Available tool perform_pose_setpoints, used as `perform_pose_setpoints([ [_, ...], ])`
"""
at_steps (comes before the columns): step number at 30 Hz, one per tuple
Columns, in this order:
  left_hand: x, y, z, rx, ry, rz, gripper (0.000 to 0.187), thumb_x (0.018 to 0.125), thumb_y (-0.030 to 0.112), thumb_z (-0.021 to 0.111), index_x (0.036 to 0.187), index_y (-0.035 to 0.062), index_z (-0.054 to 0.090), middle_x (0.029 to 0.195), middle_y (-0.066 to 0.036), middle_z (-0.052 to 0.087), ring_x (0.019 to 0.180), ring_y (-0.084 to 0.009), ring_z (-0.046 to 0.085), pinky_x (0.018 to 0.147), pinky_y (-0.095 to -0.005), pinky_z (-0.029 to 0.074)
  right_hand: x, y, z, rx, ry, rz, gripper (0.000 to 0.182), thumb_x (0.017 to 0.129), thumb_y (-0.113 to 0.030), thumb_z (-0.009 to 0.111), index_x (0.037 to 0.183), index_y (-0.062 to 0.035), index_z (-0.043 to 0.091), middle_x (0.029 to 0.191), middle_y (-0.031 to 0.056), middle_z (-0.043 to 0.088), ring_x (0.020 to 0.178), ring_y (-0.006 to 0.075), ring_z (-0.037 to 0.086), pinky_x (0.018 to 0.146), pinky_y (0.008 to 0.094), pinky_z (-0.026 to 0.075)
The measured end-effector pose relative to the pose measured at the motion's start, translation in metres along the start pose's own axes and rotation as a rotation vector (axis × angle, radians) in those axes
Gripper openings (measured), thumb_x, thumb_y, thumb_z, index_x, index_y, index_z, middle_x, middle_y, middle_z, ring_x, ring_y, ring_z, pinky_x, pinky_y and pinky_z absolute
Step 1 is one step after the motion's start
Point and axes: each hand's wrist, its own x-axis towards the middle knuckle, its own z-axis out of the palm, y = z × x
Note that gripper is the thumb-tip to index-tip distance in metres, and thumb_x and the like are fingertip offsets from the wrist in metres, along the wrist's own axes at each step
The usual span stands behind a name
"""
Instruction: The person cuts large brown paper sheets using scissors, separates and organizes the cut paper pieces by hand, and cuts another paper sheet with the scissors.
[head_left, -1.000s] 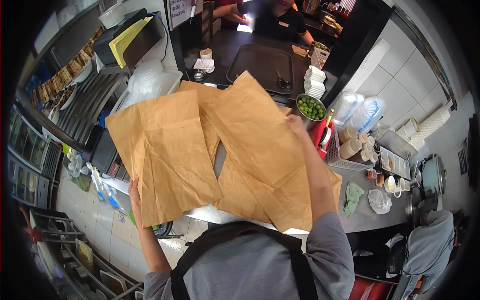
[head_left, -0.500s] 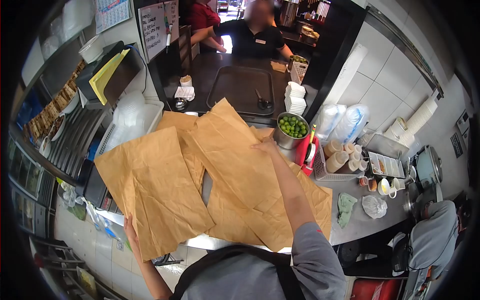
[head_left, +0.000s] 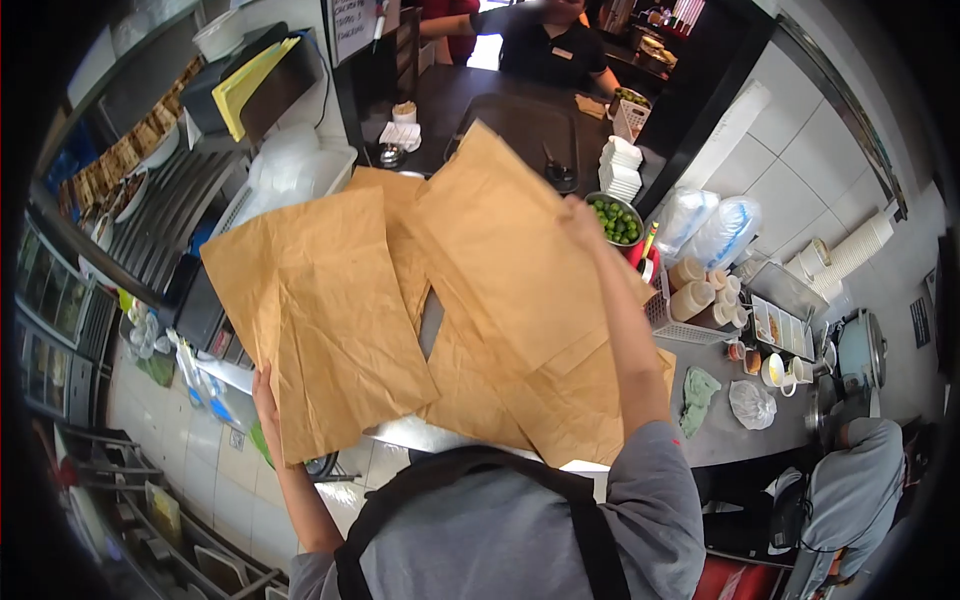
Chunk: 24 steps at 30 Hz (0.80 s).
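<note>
Several large brown paper bags lie spread over the metal counter. My left hand (head_left: 265, 402) is closed on the lower left edge of the left paper bag (head_left: 325, 320), which is creased and overhangs the counter's front edge. Over the right part of the pile, my right hand (head_left: 582, 222) grips the upper right edge of another paper bag (head_left: 510, 250), whose far edge is slightly blurred. More brown paper (head_left: 480, 385) lies under both. Just beyond my right hand stands a metal pot of green limes (head_left: 617, 222).
A dark tray (head_left: 520, 130) rests on the pass-through counter, where a person (head_left: 550, 55) stands. At the right are a basket of sauce bottles (head_left: 690, 300), a green cloth (head_left: 698, 398) and a person in grey (head_left: 858, 480). Plastic containers (head_left: 295, 165) sit at the left.
My right hand has moved up and to the right with its bag, now partly hiding the red item by the limes. My left hand still holds the left bag. The whole view has shifted.
</note>
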Motion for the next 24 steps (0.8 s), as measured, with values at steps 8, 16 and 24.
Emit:
perform_pose_setpoints([
  [8,-0.012,-0.004,0.000,-0.117,-0.045,-0.020,0.034,0.087,0.022,0.050,0.116,0.0055,0.045,0.101,-0.013,0.058,0.081,-0.0255,0.062,0.067,-0.0386,0.053,-0.005,-0.042,-0.170,0.323,0.126,-0.040,0.023,0.079,-0.002,0.056,0.102,-0.0001,0.058,0.089,0.0048,0.063,0.079,0.0106,0.058,0.070,0.0245,0.047],
  [16,-0.050,-0.008,0.014,-0.074,-0.130,-0.025,0.038,0.089,0.031,0.045,0.119,0.0073,0.047,0.099,-0.009,0.057,0.081,-0.0168,0.059,0.070,-0.0280,0.049,-0.037,-0.020,-0.198,0.745,-0.177,0.244,0.029,0.080,-0.008,0.060,0.108,-0.0022,0.053,0.095,0.0061,0.062,0.077,0.0117,0.061,0.071,0.0252,0.050],
  [24,-0.082,-0.004,0.024,0.338,-0.073,0.453,0.035,0.088,0.024,0.045,0.116,0.0027,0.047,0.105,-0.010,0.052,0.089,-0.0197,0.055,0.074,-0.0302,0.046,-0.121,0.029,-0.081,0.477,-0.286,0.206,0.024,0.073,-0.009,0.066,0.096,-0.0034,0.062,0.089,0.0008,0.063,0.081,0.0107,0.059,0.070,0.0265,0.048],
])
